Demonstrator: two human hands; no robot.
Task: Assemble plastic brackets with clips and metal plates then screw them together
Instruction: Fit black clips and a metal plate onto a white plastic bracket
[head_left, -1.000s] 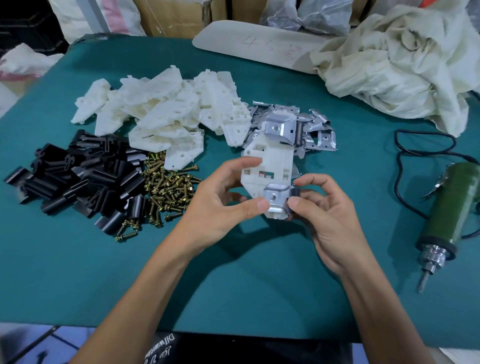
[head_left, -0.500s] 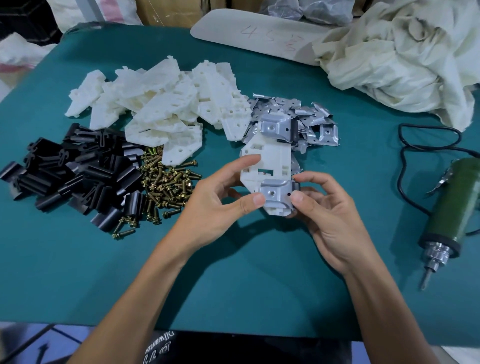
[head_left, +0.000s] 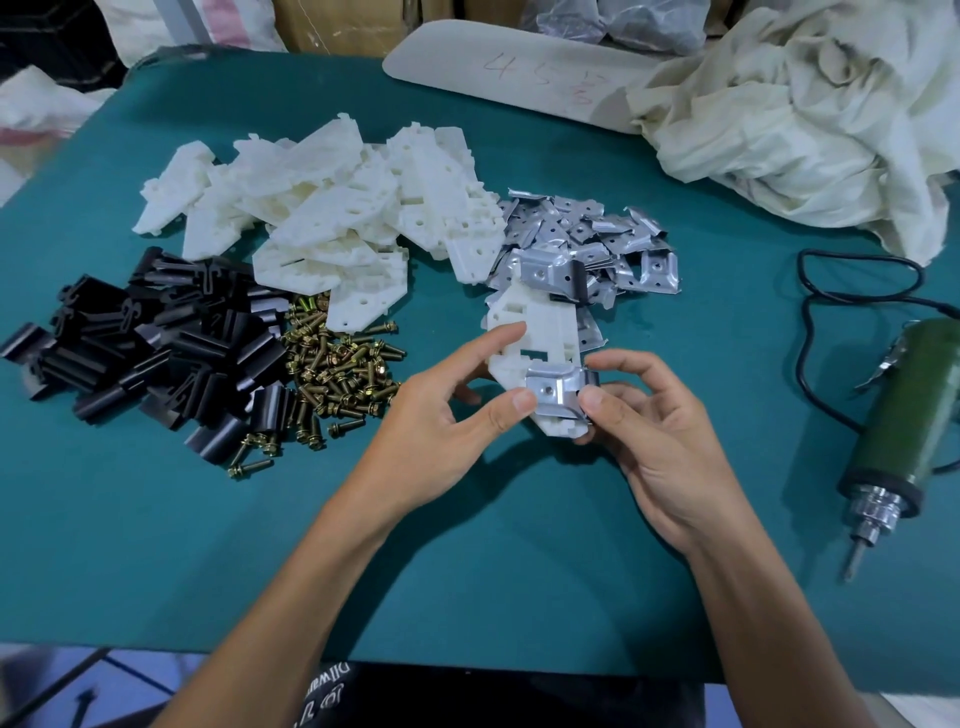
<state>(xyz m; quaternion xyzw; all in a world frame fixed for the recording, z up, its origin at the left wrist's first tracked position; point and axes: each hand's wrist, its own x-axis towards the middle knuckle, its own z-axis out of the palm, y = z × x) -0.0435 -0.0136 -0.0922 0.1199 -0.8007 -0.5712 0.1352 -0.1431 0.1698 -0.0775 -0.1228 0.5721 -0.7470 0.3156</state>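
I hold a white plastic bracket upright above the green table. A metal plate with a black clip sits on its near end, and a second metal plate with a clip sits on its far end. My left hand grips the bracket's left side, thumb pressed on the near plate. My right hand holds the right side, thumb against the same plate. Loose white brackets, black clips, brass screws and metal plates lie in piles behind and to the left.
A green electric screwdriver lies at the right with its black cord looping behind it. A crumpled white cloth fills the far right corner. A pale board with red writing lies at the back. The table's near edge is close to my body.
The hands and bracket have stayed almost still. My thumbs have closed in slightly on the near metal plate; the view has shifted only a little.
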